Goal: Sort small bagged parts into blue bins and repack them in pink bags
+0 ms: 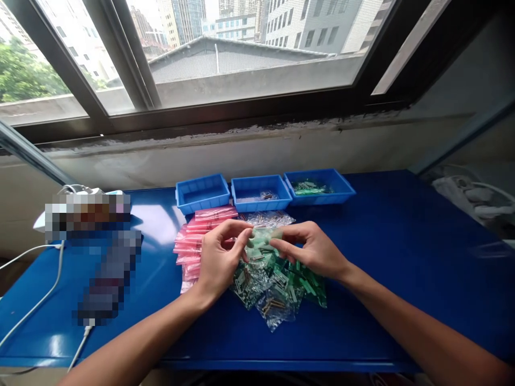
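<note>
Between my two hands is a small clear, greenish plastic bag [261, 236], pinched at its upper edges. My left hand [223, 254] grips its left side with thumb and fingers together. On the opposite side my right hand [309, 247] pinches the bag's right edge. Below them lies a pile of small plastic bags [281, 279], some clear and some green, with thin parts inside. One clear bag at the front [273, 308] shows several brass-coloured pins. Pink plastic bags [191, 241] lie stacked beside my left hand, which partly covers them.
Three blue bins stand along the back: a left bin [203, 206], a middle bin [261, 205] with a few small parts, and a right bin [346, 195] holding green bags. A blurred-out dark device [110, 276] with a white cable [82, 346] lies left on the blue table [402, 241].
</note>
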Action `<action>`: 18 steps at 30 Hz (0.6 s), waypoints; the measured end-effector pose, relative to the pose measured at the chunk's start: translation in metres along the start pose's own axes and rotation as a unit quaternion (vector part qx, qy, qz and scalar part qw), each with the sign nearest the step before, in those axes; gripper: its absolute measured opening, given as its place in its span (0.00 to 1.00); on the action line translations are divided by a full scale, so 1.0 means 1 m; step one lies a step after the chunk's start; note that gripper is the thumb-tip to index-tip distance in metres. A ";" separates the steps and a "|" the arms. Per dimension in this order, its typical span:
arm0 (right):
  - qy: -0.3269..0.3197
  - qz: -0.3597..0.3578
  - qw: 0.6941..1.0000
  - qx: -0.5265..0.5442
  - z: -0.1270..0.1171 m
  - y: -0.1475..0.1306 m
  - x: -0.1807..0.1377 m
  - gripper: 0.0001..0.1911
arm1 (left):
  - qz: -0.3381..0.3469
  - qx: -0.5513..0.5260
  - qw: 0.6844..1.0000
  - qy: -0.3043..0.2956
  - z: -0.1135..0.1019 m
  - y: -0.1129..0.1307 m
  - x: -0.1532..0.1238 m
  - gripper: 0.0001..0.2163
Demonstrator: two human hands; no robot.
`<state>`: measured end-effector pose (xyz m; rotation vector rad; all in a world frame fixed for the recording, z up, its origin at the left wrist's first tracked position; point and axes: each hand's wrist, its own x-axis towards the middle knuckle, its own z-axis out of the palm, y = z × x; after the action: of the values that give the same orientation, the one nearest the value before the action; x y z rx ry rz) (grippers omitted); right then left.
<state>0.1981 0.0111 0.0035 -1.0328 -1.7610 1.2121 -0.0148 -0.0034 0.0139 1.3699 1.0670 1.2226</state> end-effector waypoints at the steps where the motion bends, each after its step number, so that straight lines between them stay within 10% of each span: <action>1: 0.018 0.000 1.000 0.005 0.002 0.000 0.000 0.18 | -0.008 0.001 1.000 -0.005 0.000 0.000 0.000 0.13; 18: 0.044 -0.011 0.999 0.018 0.001 0.002 0.000 0.27 | -0.069 0.011 0.994 -0.081 -0.004 0.000 0.003 0.16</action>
<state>0.1977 0.0113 0.0009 -1.0265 -1.6727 1.1636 -0.0183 0.0001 0.0147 1.3631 1.0447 0.9855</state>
